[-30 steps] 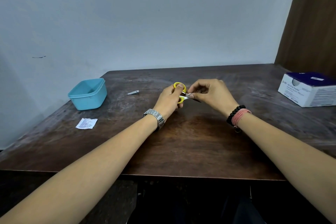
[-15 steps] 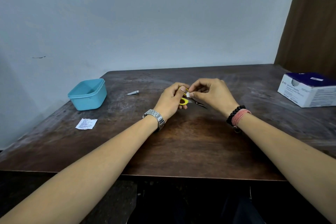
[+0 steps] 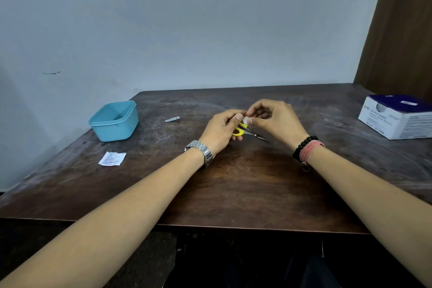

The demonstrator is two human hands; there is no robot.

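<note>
Gripping scissors [image 3: 239,132] in left hand [image 3: 222,131], fingers curling round yellow handles, blades pointing right, over tabletop [image 3: 245,182] centre. Pinching white scrap [image 3: 245,120] in right hand [image 3: 273,121], touching left thumb. Noting tub [image 3: 117,132], clipper [image 3: 171,119], slip [image 3: 112,158] lying left; box [image 3: 397,121] right.

Left hand [image 3: 221,132], right hand [image 3: 277,121] close together, fingers [image 3: 238,117] curled, pinching

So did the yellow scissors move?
Yes. The yellow scissors, earlier level with the nail clipper, now sit lower, nearer the person.
</note>
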